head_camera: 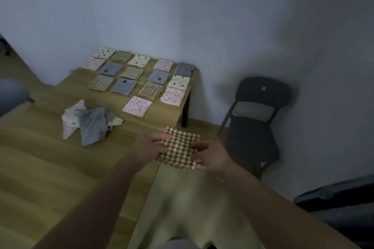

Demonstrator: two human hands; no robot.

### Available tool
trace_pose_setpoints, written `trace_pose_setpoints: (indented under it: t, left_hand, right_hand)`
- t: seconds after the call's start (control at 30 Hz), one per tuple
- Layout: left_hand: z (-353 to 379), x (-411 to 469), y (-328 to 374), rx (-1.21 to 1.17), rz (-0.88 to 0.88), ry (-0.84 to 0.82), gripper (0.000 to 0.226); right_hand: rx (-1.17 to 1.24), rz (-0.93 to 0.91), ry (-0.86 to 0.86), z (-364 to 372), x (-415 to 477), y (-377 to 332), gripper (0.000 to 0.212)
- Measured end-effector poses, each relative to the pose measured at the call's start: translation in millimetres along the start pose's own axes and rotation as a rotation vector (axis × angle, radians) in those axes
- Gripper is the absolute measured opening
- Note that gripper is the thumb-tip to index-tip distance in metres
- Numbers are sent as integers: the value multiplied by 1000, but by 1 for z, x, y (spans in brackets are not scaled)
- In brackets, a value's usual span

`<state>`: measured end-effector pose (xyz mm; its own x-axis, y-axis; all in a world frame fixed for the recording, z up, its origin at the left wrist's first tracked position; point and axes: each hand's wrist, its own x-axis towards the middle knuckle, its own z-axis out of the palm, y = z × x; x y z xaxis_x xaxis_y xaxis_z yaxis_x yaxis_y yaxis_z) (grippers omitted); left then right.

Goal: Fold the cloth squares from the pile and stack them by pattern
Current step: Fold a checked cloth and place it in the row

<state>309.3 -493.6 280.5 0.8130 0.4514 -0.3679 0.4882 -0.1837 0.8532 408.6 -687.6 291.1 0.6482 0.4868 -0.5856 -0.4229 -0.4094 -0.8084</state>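
"Holding the checked cloth (180, 147) by its edges, you have it off the desk (50, 168), just past the near right edge and over your lap. Your left hand (153, 143) pinches the left edge. Your right hand (212, 155) pinches the near right corner."

"It looks folded, or close to it, though I can't tell how many layers. Before you set it down, line the edges up between your fingertips. Then press along the crease so it lies flat."

"After that it needs a checked mate. Folded squares (141, 79) lie in rows at the far end of the desk, by the wall. The nearest checked one (150, 91) sits just beyond the near pink one (137, 105)."

"The patterns are mixed up there, so go by the check, not by the first free spot. Lay yours square on top with the edges matched, and let go with both hands together so it doesn't skew."

"The pile (89, 123) of loose cloths lies left of your reach, about mid-desk. Pass to its right and you won't drag it."

"A dark chair (255, 119) stands to the right of the desk, apart from your hands. I don't think it will bother you."
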Motion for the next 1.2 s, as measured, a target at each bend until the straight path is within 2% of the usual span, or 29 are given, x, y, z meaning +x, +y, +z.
trace_pose_setpoints:
  t: [0.1,0.33,0.53,0.63,0.73,0.83,0.97,1.07,1.2]
  left_hand:
    - [2,24,9,47,-28,85,36]
    - [-18,100,16,311,-8,104,48]
    - [-43,208,-5,333,-36,33,51]
    - [-52,252,-16,430,-30,-34,52]
    - [-60,296,-35,506,-21,-66,51]
    - [-65,332,-59,519,-37,-108,52]
    - [-62,354,-81,542,-40,-180,56]
    - [-59,367,-94,563,-42,-193,57]
    - [-53,376,-102,658,-55,-261,61]
  right_hand:
    - [-15,13,-58,-6,33,-17,49]
    - [-164,-40,-127,10,129,-37,53]
    - [-215,21,-80,33,236,-56,59]
    - [-229,53,-60,42,279,-59,58]
    - [-232,111,-62,55,315,-70,36]
    - [-307,79,-56,65,351,-69,29]
    - [-461,94,-58,67,391,-34,33]
    - [-572,161,-70,65,413,-6,46]
    - [-717,157,-118,70,398,-45,49]
